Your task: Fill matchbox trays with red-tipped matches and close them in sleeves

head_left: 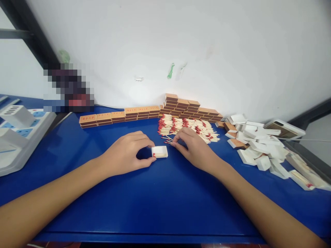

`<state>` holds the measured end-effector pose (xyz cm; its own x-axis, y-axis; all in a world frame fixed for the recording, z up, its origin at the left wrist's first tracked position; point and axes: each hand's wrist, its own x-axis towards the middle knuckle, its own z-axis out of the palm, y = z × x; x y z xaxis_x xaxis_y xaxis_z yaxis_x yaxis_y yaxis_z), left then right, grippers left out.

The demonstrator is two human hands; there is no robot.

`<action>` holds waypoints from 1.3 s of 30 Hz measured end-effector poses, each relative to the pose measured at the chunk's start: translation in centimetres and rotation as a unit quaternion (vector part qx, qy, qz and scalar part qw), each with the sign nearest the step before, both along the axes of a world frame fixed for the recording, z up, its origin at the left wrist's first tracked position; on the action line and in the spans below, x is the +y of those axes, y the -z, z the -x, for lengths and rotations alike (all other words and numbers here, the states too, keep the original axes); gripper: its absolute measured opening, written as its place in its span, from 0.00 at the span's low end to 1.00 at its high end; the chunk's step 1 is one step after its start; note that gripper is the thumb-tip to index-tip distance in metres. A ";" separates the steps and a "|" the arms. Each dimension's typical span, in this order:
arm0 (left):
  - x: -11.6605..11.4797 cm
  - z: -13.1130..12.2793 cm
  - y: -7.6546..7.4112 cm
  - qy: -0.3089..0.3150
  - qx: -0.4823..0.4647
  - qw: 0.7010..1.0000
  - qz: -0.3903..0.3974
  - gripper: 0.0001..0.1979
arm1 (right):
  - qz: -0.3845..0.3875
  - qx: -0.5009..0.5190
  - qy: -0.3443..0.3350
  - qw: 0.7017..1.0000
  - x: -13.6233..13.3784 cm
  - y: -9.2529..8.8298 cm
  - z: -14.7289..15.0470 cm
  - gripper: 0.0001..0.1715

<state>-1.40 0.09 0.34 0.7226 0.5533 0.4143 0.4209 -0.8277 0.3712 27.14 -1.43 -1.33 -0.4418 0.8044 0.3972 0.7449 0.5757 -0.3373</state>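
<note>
A small white matchbox tray (159,151) lies on the blue table (155,199), with a few red-tipped matches in its left end. My left hand (128,153) curls round the tray's left side, thumb and fingers touching it. My right hand (192,146) rests just right of the tray, its fingertips pinched on a few loose matches (168,140) at the near edge of a large heap of red-tipped matches (187,128).
A row of closed brown matchboxes (119,116) runs along the wall, rising into a stack (184,106) behind the heap. Several empty white trays and sleeves (256,143) lie scattered at the right. White power strips (18,131) sit at the left edge.
</note>
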 end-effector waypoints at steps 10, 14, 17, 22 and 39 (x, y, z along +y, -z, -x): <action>0.0 -0.1 0.1 -0.005 0.002 1.000 0.005 0.09 | 0.008 -0.010 0.007 1.000 -0.2 0.1 0.7 0.03; -0.1 -0.1 0.0 -0.001 0.002 1.000 0.003 0.09 | 0.006 -0.018 -0.003 1.000 0.2 0.5 0.5 0.06; -0.2 -0.2 0.0 0.001 0.000 1.000 0.003 0.09 | 0.010 -0.018 -0.002 1.000 0.2 0.3 0.5 0.07; -0.2 -0.2 0.0 0.000 -0.006 1.000 0.006 0.09 | 0.005 0.024 -0.001 1.000 -0.8 -1.1 1.1 0.05; -0.6 -0.4 -0.4 0.012 -0.002 0.999 -0.031 0.08 | -0.146 -0.132 -0.048 0.979 -2.6 -1.2 3.6 0.12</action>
